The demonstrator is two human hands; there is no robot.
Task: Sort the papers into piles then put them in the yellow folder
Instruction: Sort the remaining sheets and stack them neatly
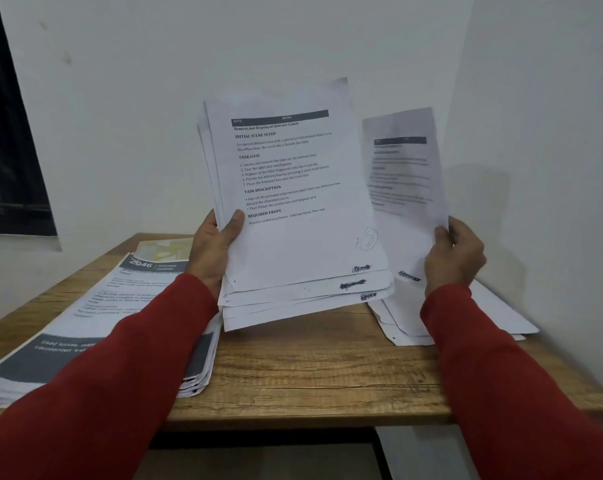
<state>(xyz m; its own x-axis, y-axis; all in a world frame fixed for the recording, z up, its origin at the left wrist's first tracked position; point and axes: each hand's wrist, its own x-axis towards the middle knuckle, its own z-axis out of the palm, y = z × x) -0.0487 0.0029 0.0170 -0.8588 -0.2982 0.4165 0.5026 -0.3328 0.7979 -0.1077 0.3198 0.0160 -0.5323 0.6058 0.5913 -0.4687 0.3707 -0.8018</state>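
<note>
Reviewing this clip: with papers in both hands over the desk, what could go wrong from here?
1. The left hand grips the fanned stack by one edge; lower sheets could slide out.
2. The single sheet pinched by the right hand is motion-blurred; it may land askew on the right pile.
3. The tall left pile reaches the desk edge and could spill.

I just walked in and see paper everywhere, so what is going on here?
A person in red sleeves is sorting printed sheets at a wooden desk. The left hand grips a held stack upright, and the right hand pinches a single sheet pulled off to the side. A thick pile lies on the desk's left and a thinner pile on its right. A yellow folder lies behind the left pile; whether anything is in it cannot be told.
</note>
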